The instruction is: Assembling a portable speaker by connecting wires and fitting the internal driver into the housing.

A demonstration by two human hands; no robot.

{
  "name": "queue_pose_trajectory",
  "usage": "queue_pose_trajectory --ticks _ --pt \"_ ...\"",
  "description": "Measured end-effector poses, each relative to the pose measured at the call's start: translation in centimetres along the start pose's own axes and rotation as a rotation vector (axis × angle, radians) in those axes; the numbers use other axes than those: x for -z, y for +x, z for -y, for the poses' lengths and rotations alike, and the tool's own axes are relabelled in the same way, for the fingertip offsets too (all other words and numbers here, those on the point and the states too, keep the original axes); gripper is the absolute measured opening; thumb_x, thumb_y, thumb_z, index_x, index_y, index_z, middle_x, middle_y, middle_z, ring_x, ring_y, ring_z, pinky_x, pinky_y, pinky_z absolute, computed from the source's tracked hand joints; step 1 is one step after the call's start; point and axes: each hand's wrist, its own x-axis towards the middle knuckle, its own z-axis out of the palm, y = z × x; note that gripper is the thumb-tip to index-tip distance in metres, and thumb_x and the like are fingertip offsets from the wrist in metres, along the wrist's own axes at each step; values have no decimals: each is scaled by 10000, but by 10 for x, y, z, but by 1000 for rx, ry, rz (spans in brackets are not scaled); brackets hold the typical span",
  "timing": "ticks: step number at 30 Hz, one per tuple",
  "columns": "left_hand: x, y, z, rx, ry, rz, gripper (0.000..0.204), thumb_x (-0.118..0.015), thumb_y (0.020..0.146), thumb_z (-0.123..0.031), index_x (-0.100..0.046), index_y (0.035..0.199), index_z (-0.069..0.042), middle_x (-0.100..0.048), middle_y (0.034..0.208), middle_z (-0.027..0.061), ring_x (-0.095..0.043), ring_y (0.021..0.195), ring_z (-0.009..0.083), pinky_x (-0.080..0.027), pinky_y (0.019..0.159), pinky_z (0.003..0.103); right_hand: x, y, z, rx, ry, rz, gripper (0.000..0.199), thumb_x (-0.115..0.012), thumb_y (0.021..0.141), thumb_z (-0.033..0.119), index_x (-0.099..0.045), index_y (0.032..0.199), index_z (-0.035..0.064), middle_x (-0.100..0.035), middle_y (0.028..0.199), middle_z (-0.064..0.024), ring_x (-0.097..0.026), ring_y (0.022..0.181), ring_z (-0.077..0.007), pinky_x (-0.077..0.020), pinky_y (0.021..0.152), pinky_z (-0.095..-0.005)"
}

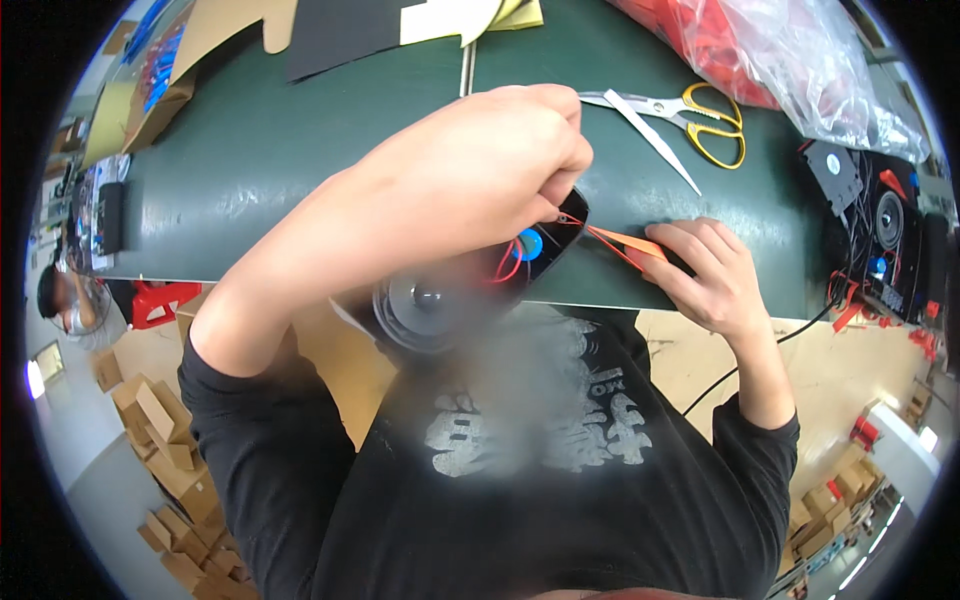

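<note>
A black speaker housing with a round speaker cone (425, 298) sits at the table's near edge, partly under my left forearm. Inside its open end show a blue round part (530, 244) and thin red wires (508, 262). Over that opening, my left hand (535, 150) is closed, its fingertips pinched at a red wire; the exact grip is partly hidden. To the right, my right hand (705, 275) grips an orange tapered tool (625, 240) that looks like tweezers. Its narrow tip points at the wire by the housing.
Yellow-handled scissors (715, 125) and a white paper strip (655, 142) lie beyond my right hand. A clear plastic bag (800, 70) with red contents is at the far right. Another black speaker unit (885, 225) stands at right. Cardboard and dark sheets (345, 35) lie at the back.
</note>
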Motion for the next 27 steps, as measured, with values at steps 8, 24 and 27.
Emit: queue_pose_trajectory --ticks 8,24,27 --pt "15 -13 1 -77 -135 -88 101 -726 777 -39 -655 839 -2 -600 885 92 -620 843 239 -488 756 335 18 17 3 70 50 -181 357 -756 713 158 -694 1049 54 -653 1008 -72 -646 805 -226 -512 692 -331" --pt "-28 -155 -36 -89 278 -432 379 -797 630 -462 -701 770 -123 -594 829 11 -546 806 243 -508 800 438 15 86 5 166 118 -65 292 -772 676 196 -646 902 62 -640 1108 -79 -630 974 -276 -523 785 -387" --pt "-36 -165 -30 -80 375 -449 299 -806 630 -372 -701 779 -134 -596 828 4 -548 811 236 -508 802 433 15 88 4 165 118 -48 269 -770 681 200 -622 860 64 -641 1119 -78 -624 990 -279 -517 804 -396"
